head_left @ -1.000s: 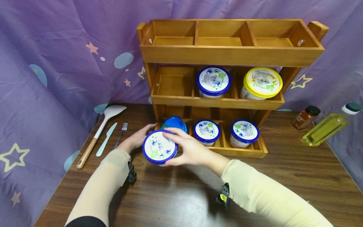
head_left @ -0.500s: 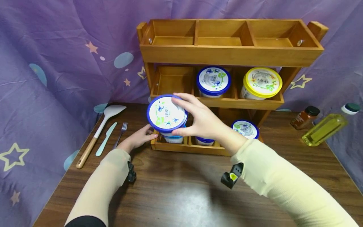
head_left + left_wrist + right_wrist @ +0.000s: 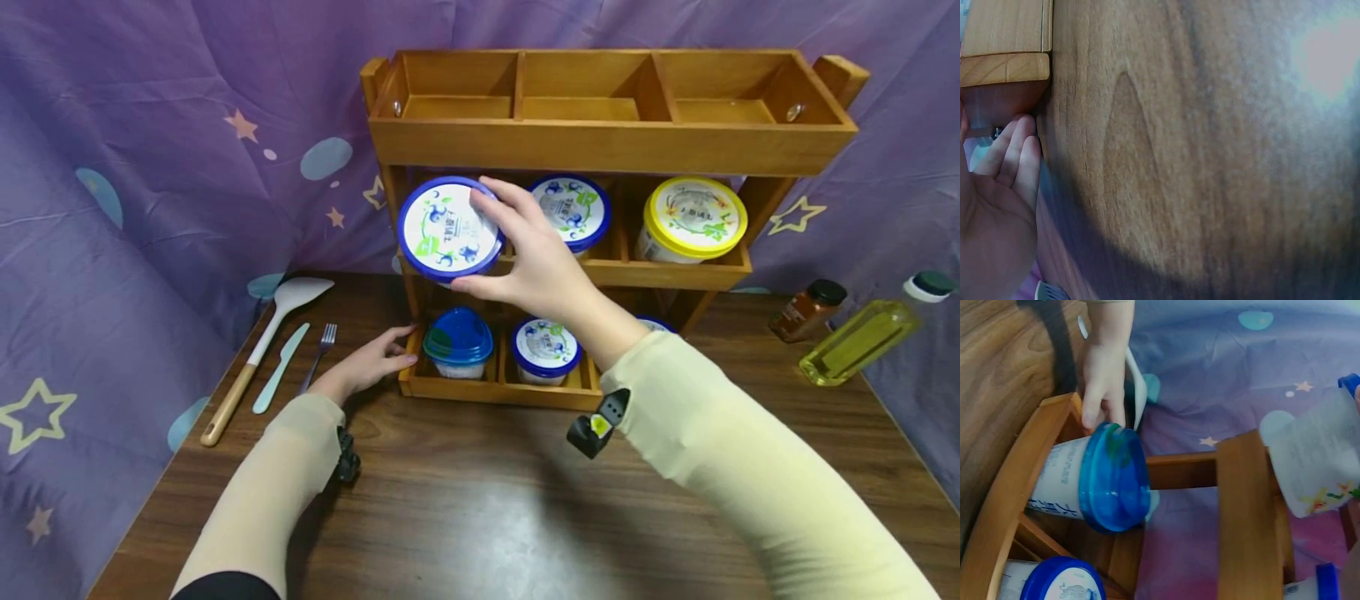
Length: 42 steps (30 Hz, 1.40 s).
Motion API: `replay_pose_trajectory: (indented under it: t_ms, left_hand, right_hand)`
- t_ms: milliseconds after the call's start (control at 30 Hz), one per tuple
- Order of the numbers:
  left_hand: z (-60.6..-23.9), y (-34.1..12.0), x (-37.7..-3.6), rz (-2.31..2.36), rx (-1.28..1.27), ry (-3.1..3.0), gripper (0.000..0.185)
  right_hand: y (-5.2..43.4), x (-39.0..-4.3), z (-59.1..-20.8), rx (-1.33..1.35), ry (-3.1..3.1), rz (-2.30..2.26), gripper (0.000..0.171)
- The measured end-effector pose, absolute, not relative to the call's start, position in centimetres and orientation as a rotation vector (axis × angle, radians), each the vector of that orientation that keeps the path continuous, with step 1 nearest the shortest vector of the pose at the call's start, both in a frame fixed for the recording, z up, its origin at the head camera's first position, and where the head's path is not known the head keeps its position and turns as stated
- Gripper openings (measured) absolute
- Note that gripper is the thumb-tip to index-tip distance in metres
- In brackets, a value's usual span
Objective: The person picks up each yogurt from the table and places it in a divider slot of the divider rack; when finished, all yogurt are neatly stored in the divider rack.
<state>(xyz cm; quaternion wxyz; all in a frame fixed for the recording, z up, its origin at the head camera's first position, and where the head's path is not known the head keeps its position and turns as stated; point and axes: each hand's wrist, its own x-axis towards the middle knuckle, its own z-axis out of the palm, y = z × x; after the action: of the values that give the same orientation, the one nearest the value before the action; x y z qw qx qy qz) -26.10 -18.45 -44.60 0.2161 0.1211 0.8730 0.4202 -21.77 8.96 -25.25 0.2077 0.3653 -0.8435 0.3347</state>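
At the wooden three-tier rack's [image 3: 600,150] middle-left bay, the right hand [image 3: 536,267] pinches a light, rigid, blue-lidded white plastic tub [image 3: 448,229] by its slippery rim; the left hand [image 3: 367,367], fingers relaxed, steadies the rack's base.

Rack [image 3: 611,150]: centre frame, on table [image 3: 480,517]
Held tub [image 3: 448,229]: before middle shelf, left compartment
Utensils [image 3: 281,367]: left of rack
Bottles [image 3: 855,337]: right edge
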Motion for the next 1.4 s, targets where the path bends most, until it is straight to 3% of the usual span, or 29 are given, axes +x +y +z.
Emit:
replay_pose_trajectory:
  t_ms: [633, 1100, 1400]
  left_hand:
    - [-44.7, -18.5, -26.0, 1.164, 0.338, 2.418, 0.069]
    - [-45.0, -18.6, -26.0, 1.208, 0.360, 2.402, 0.069]
    - [-44.8, -18.6, -26.1, 1.214, 0.360, 2.390, 0.070]
  right_hand:
    - [7.4, -24.1, -28.9, 1.057, -1.978, 0.730, 0.084]
    - [5.1, -24.8, -28.4, 0.667, -2.371, 0.826, 0.080]
    - [4.6, -25.1, -28.0, 0.566, -2.454, 0.845, 0.074]
